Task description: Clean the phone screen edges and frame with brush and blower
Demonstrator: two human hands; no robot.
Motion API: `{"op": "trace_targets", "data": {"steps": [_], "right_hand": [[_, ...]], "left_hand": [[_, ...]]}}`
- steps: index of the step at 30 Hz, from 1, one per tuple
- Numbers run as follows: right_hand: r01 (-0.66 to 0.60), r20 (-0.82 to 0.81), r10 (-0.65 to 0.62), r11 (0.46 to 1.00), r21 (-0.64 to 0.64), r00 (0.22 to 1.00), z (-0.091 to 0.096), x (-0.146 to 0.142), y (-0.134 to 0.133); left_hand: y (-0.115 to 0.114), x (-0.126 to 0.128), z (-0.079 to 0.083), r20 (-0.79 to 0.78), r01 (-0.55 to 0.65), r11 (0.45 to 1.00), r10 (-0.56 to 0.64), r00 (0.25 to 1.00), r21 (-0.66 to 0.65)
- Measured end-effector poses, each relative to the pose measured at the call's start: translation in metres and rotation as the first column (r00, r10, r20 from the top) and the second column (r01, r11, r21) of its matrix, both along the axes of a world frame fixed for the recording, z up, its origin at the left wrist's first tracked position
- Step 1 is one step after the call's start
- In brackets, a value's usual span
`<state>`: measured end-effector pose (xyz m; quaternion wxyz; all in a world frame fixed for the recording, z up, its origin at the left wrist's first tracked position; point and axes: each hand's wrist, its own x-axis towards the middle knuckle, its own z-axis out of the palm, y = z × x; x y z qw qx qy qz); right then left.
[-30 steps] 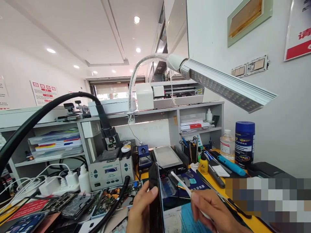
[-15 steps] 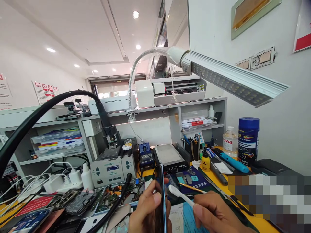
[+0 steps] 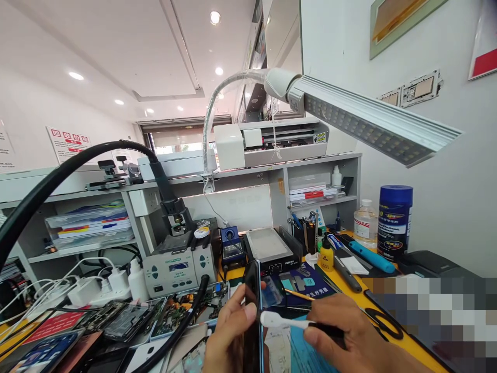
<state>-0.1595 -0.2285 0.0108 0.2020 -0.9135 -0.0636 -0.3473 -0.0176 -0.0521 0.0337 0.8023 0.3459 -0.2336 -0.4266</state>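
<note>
Low in the centre of the frame, your left hand grips a dark phone that stands on edge, its thin side towards you; your thumb is pressed on one face and a fingertip shows past the other. Your right hand, just right of it, has its fingers closed round a white stick, which lies level with its rounded end touching the phone's edge beside your thumb. The only writing you can read clearly is on the wall sign at the upper left, with red characters 回收价格. The blue mat behind the phone carries white Chinese print too small to make out. At the right, a blue can and a clear bottle both have labels that blur. The grey soldering station left of centre shows a small green brand mark, unreadable.
</note>
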Motion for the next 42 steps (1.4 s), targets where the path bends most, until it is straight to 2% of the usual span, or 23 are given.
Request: {"op": "trace_targets", "data": {"steps": [6,14,19,25,32,42], "right_hand": [[0.010,-0.053,-0.008,0.999,0.037,0.999,0.001,-0.001,-0.012],[-0.031,-0.069,0.032,0.999,0.015,0.997,-0.005,-0.004,0.000],[-0.050,-0.127,0.054,0.998,0.037,0.990,-0.002,-0.003,-0.005],[-0.072,-0.134,0.080,0.996,0.058,0.988,-0.001,-0.001,-0.014],[-0.079,-0.133,0.089,0.994,0.078,0.987,0.008,0.002,-0.022],[-0.042,-0.115,0.046,0.999,0.035,0.992,0.002,0.002,-0.008]], "left_hand": [[0.001,-0.002,0.001,-0.008,-0.011,1.000,0.011,1.000,0.008],[-0.003,-0.003,0.000,-0.017,-0.027,1.000,0.027,0.999,-0.012],[-0.006,-0.004,-0.002,-0.021,-0.037,0.999,0.036,0.999,-0.019],[-0.007,-0.006,-0.004,-0.012,-0.023,1.000,0.023,1.000,-0.004],[-0.002,-0.001,-0.003,-0.009,-0.033,0.999,0.034,0.999,0.016],[-0.013,0.008,-0.010,-0.019,-0.071,0.997,0.071,0.997,0.012]]}}
